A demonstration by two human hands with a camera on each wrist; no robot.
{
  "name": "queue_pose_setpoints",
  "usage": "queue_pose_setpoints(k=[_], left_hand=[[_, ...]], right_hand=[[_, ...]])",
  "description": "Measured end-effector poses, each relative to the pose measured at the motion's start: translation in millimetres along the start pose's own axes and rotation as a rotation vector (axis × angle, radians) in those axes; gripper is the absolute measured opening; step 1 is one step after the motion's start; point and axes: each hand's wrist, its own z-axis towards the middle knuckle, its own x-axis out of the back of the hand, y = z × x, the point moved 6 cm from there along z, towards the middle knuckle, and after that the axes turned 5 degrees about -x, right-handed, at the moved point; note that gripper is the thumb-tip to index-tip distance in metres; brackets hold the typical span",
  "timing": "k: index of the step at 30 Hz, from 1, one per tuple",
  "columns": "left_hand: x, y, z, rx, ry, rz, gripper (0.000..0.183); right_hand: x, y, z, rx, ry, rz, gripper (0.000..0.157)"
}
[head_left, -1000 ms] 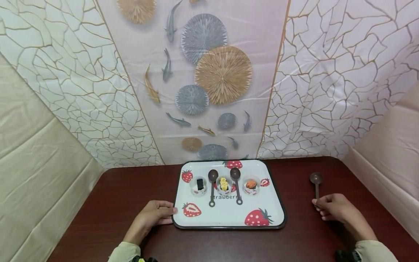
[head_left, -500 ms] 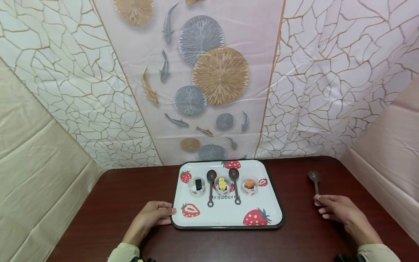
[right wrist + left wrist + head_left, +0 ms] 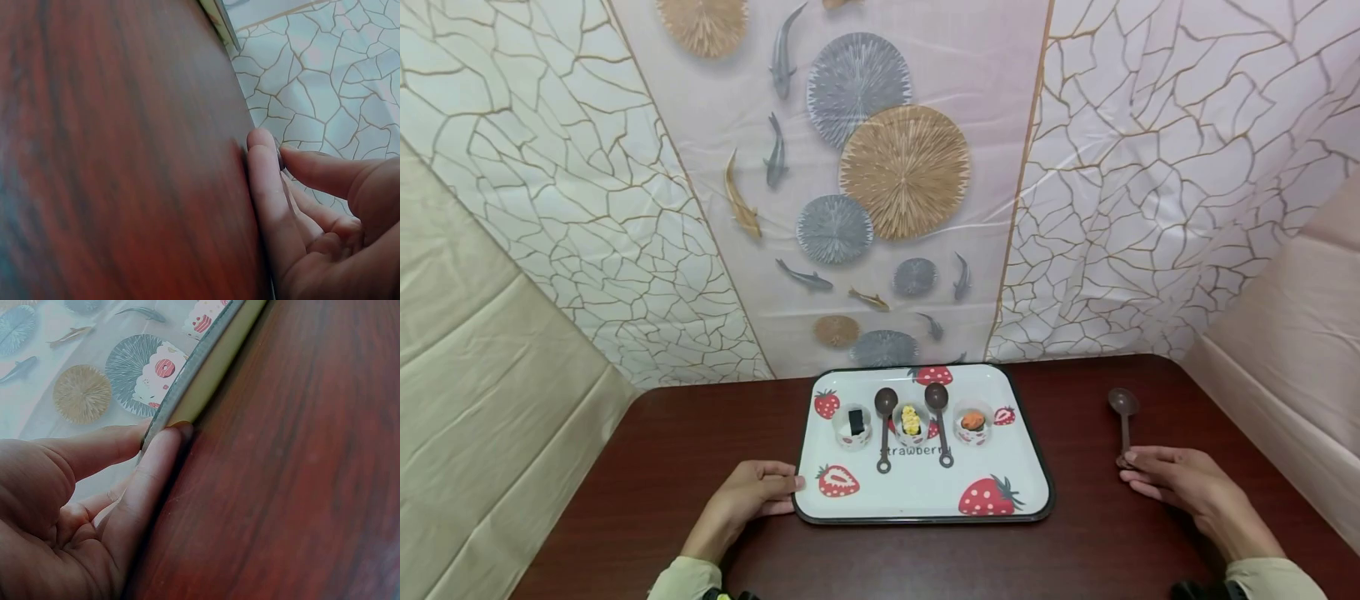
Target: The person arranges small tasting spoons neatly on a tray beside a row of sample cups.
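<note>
A white tray [image 3: 917,498] with a dark rim and printed strawberries lies on the table. My left hand [image 3: 748,492] pinches its left edge, thumb on top and fingers underneath, as the left wrist view shows at the tray's side [image 3: 215,372]. To the right of the tray, my right hand [image 3: 1187,487] pinches the ring end of a brown spoon [image 3: 1123,402] between thumb and forefinger. The spoon's bowl points away from me. In the right wrist view, the fingers [image 3: 265,165] lie along the tabletop, with only a dark bit of the spoon [image 3: 280,161] showing between them and the thumb.
On the tray stand three small cups: one with a black-wrapped piece [image 3: 856,422], one with yellow-topped sushi [image 3: 912,421], one with orange-topped sushi [image 3: 973,421]. Two brown spoons [image 3: 884,433] [image 3: 942,429] lie between them. A patterned cloth [image 3: 895,317] hangs behind the dark red table [image 3: 700,425].
My right hand has shifted slightly right on the spoon handle, and the ring end now shows beside the thumb. The left hand keeps its place on the tray. The head view has turned a little.
</note>
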Motion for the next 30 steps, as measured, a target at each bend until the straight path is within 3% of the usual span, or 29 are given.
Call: queue_pose_setpoints(k=[11,13,18,23,30], left_hand=[[-0.3,-0.4,1.0,0.013,-0.005,0.0,0.044],[-0.1,-0.4,1.6,0.01,-0.004,-0.001,0.043],[-0.8,-0.6,2.3,0.006,-0.008,-0.008,0.043],[-2.3,-0.2,2.0,0.004,-0.006,-0.011,0.042],[0.1,0.9,1.1,-0.002,-0.001,0.0,0.045]], right_hand=[[-4.8,0,0,0.034,-0.033,0.013,0.035],[-8.5,-2,1,0.055,-0.034,0.01,0.036],[-18.6,-10,-1,0.138,-0.056,0.076,0.014],[-30.5,-22,-9,0.232,-0.111,0.125,0.018],[-49.5,-37,-16,0.283,-0.125,0.056,0.018]])
